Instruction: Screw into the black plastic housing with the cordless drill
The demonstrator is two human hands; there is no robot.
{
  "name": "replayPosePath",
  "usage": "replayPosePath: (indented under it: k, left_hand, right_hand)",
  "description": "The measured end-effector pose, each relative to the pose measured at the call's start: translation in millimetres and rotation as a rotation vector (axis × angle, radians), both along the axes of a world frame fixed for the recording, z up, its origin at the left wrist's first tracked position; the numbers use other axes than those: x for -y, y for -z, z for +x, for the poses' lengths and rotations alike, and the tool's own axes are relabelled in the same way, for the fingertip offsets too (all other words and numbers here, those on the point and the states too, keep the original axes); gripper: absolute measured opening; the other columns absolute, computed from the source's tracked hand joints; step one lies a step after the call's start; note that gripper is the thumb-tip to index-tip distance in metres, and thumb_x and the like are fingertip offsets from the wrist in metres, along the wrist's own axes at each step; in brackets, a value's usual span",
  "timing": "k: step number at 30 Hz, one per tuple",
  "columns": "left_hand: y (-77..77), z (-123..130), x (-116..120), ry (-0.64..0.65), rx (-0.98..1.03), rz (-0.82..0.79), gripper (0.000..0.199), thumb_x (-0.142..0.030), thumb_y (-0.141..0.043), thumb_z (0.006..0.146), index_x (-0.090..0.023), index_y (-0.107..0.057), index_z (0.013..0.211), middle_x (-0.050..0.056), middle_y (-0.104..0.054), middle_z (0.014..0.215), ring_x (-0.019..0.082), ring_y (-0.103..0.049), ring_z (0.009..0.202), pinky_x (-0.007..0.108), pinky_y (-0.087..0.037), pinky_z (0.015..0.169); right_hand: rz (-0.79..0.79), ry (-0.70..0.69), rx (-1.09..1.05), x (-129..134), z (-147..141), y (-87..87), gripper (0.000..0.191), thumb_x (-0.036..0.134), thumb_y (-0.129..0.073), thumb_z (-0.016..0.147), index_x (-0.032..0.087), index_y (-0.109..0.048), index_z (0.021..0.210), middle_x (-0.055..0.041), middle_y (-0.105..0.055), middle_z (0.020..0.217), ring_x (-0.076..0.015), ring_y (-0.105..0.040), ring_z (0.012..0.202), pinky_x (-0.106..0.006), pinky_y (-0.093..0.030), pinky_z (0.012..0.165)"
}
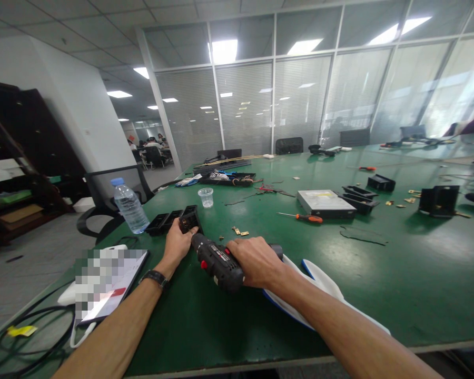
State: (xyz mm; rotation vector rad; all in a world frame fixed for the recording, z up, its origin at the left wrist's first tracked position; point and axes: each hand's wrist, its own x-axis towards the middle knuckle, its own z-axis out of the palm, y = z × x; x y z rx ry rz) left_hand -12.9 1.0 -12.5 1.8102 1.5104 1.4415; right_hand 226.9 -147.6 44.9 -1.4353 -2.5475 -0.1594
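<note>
At the lower left of the frame, a cable (pixel 35 321) loops beside the phone (pixel 118 289) near the edge of the tabletop (pixel 422 289); a sleeve-free left forearm passes close by, so a snag on the cable could drag the phone. At lower centre-right, a white glove (pixel 327 281) lies beneath the line of the right forearm, where loose fabric could get in the way of a turning tool.

Near the centre, the right hand (pixel 256 258) has its grip wrapped fully around the handle of the power drill (pixel 219 263), which lies tipped sideways. Just left of it, the left hand (pixel 177 246) pinches a black housing (pixel 189 217) in a nearly closed grip, the thumb right beside the drill's chuck. Whether a bit meets the housing is hidden; if it slipped, or the housing twisted, that bare thumb would likely suffer first.

Slightly beyond, small brass pieces (pixel 244 233) lie loose and could be knocked away by the drill. At left, a water bottle (pixel 130 208) stands near more black housings (pixel 157 224); a jolt might topple it. Farther back, the clear cup (pixel 206 199) looks light enough to tip.
</note>
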Motion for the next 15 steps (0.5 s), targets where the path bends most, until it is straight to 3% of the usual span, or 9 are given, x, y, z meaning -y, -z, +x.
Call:
replayPosePath:
  k: [15]
  left_hand:
    - [0.9, -1.1, -1.0, 0.016, 0.01, -0.006, 0.046, -0.039, -0.074, 0.069, -0.019, -0.058, 0.108, 0.008, -0.069, 0.102, 0.024, -0.066, 0.091, 0.037, -0.05, 0.083]
  right_hand:
    - [0.01, 0.001, -0.018, 2.2, 0.6, -2.3, 0.032, 0.044, -0.068, 0.08, 0.02, -0.055, 0.098, -0.0045, -0.064, 0.09, -0.0241, -0.063, 0.076, -0.03, -0.046, 0.063]
